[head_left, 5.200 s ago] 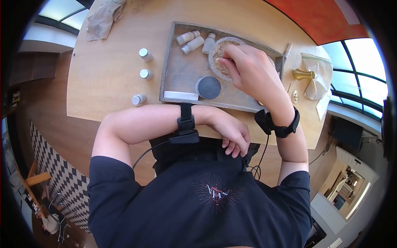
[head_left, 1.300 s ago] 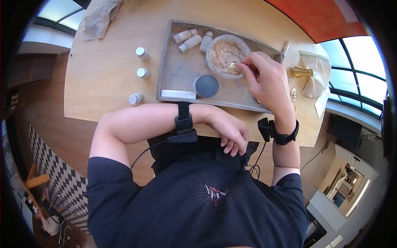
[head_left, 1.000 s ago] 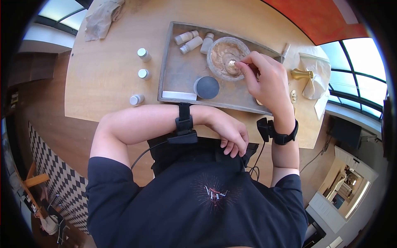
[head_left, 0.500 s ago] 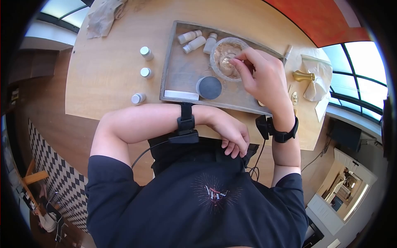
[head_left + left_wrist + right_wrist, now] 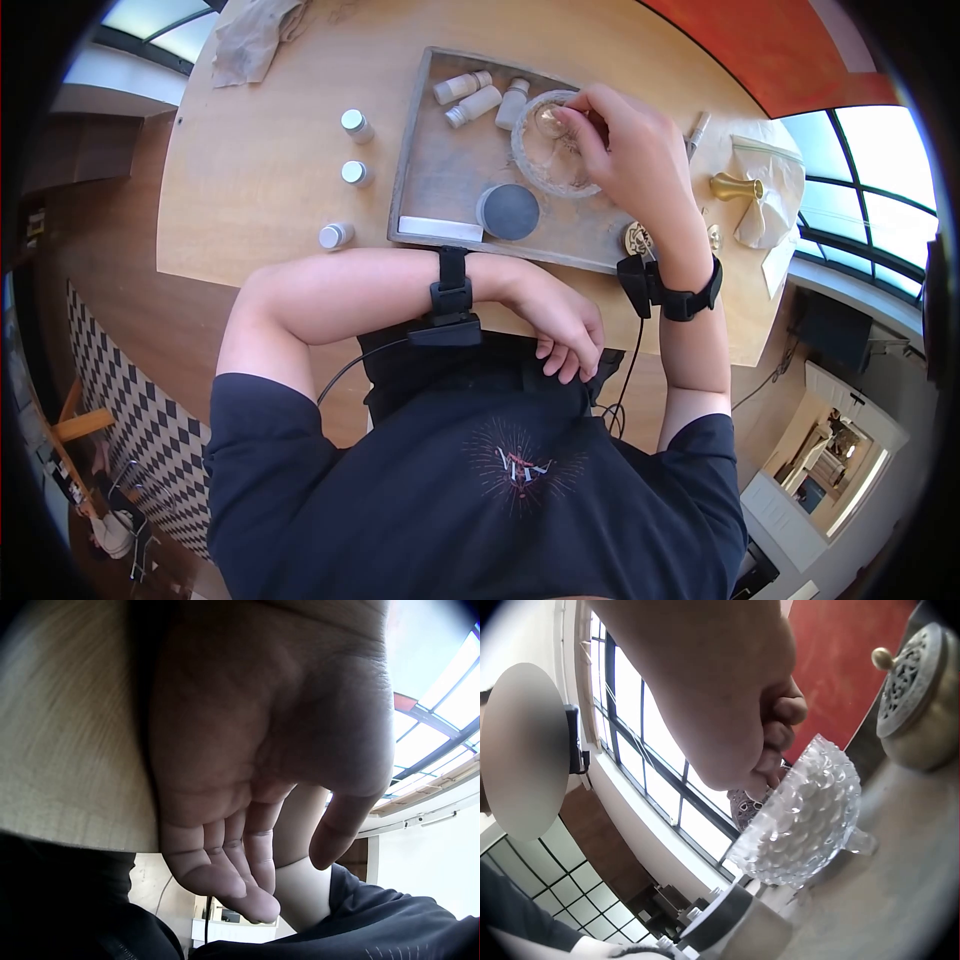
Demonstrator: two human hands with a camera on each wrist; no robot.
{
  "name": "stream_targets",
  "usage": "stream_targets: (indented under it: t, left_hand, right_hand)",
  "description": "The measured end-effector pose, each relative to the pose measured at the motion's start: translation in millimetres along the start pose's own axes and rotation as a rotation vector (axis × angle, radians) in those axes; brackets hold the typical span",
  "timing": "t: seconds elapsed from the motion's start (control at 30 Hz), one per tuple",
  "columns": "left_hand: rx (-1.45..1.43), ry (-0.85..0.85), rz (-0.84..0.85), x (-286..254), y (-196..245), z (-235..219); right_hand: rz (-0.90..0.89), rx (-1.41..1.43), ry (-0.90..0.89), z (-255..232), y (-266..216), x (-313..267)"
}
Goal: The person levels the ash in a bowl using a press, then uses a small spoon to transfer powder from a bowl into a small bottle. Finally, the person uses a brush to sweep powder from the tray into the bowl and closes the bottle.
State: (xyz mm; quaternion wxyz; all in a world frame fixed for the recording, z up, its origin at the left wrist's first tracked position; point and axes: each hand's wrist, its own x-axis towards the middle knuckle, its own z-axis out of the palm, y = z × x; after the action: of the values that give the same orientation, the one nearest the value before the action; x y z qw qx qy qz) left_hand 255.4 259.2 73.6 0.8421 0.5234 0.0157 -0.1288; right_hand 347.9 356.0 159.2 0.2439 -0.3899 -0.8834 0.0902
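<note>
My right hand (image 5: 640, 150) pinches a small round metal tamper (image 5: 548, 121) over the far part of a clear bowl with pale powder. The bowl (image 5: 802, 817) has a bumpy glass wall and short feet. In the right wrist view, the tamper (image 5: 744, 808) shows a pierced pattern beside the bowl rim, and the curled fingers (image 5: 778, 735) hide its top. A jar with a dark lid (image 5: 508, 212) stands left of the bowl, toward me. My left hand (image 5: 550, 310) hangs at the table's near edge, its fingers (image 5: 251, 900) loosely bent and holding nothing.
A shallow grey tray (image 5: 405, 165) surrounds the bowl, with bottles (image 5: 473, 106) and a white bar (image 5: 440, 229) inside. An openwork brass lid (image 5: 637, 238) lies near its front. Outside are a brass vase (image 5: 735, 186), a clear bag (image 5: 770, 215), capped bottles (image 5: 355, 173) and cloth (image 5: 255, 45).
My right hand has moved the tamper about the bowl, lately from its middle toward its far side. The openwork brass lid now shows more beside my forearm. The left hand stays in place.
</note>
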Motion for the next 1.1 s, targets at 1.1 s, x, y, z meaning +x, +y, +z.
stream_targets:
  t: [1.1]
  left_hand:
    - [-0.011,-0.005,-0.014,-1,2,0]
  right_hand:
    - [0.178,0.002,-0.119,-13,-14,-19]
